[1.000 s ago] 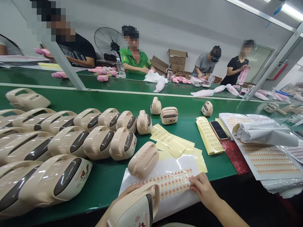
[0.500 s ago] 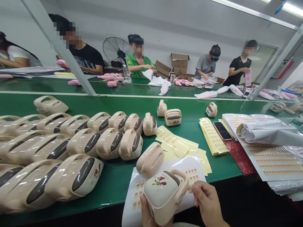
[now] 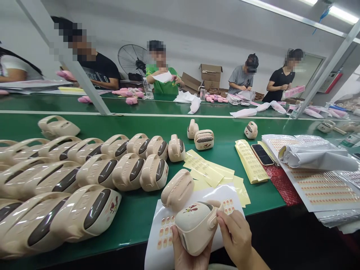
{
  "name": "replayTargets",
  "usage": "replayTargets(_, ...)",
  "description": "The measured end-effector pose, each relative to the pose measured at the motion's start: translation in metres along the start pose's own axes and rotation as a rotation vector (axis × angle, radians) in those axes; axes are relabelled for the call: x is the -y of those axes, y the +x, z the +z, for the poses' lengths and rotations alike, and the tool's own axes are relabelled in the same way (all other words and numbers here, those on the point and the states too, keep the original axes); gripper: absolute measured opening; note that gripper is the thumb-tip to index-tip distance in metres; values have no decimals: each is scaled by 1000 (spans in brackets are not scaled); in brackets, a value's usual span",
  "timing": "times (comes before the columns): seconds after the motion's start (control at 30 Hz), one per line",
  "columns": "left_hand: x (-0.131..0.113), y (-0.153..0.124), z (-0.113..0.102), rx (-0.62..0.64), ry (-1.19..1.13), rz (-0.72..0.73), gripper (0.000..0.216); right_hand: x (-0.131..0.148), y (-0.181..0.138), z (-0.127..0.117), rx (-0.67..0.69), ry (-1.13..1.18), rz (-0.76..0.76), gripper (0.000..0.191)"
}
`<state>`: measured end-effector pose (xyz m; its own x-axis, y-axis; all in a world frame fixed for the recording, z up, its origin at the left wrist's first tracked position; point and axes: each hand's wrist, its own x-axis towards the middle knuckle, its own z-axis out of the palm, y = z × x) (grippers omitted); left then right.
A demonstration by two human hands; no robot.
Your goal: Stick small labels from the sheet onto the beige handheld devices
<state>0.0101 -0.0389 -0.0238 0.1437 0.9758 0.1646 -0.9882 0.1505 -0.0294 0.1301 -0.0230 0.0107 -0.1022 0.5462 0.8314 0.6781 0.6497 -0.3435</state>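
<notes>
The left hand (image 3: 185, 255) cups a beige shell (image 3: 195, 227) from below, holding it just above the near edge of the counter (image 3: 135, 217), its printed flower side turned up. The right hand (image 3: 234, 236) is closed on the shell's handle end, fingertips pinched there; whether a sticker sits under them I cannot tell. Beneath both lies a white sticker sheet (image 3: 165, 232), mostly bare, with a few orange stickers left at its lower left and by the right hand's fingers. Another shell (image 3: 177, 189) rests on the sheet's top edge. To the left, rows of shells (image 3: 98, 168) crowd the green counter, which suggests plenty already handled or waiting. Spent yellow backing sheets (image 3: 209, 172) lie beyond, and full sticker sheets (image 3: 320, 187) wait on the right.
</notes>
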Motion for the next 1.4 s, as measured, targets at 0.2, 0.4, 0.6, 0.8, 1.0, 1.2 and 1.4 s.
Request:
replayTargets(0.2,3,1,6,-55,13,28,42,-6,9,-8,110,-34,43,21)
replayTargets(0.4,6,0,6,-130,31,54,38,9,22,-7,169,362,256,23)
replayTargets(0.6,6,-1,3,-200,19,50,37,10,14,7,75,92,127,28)
replayTargets(0.8,8,0,6,-179,59,73,37,5,19,2,157,78,106,32)
replayTargets(1.0,9,-1,5,-138,5,40,41,11,14,7,91,291,266,27)
replayTargets(1.2,6,-2,0,-163,-44,-27,39,16,6,14,42,215,280,27)
replayTargets(1.4,0,-4,-4,-181,-2,-40,34,14,7,17,64,179,218,24)
